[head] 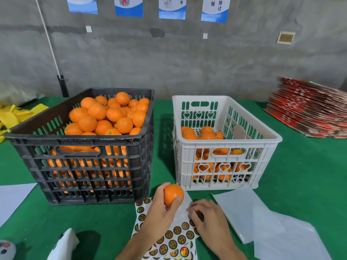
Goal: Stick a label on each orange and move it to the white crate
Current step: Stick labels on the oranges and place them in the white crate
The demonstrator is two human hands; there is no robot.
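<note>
The person stands at the green desk (300,184) and holds one orange (173,194) up in the left hand (163,209), just in front of the white crate (225,156). The fingers of this hand are curled around the fruit, with the thumb (176,200) on its front side. The right hand (204,216) is low on the sticker sheet (176,239); its fingers are bent and seem to pick at a round label (200,215), but I cannot tell if the label is already lifted.

The orange looks firm and round, not heavy, with a slightly smooth peel, so a grip around its middle is enough and leaves the top free for the label. The label is thin and sticky, and I think it is best taken by its edge. The black crate (84,166) beside is full of oranges; the white crate has only a low layer.
</note>
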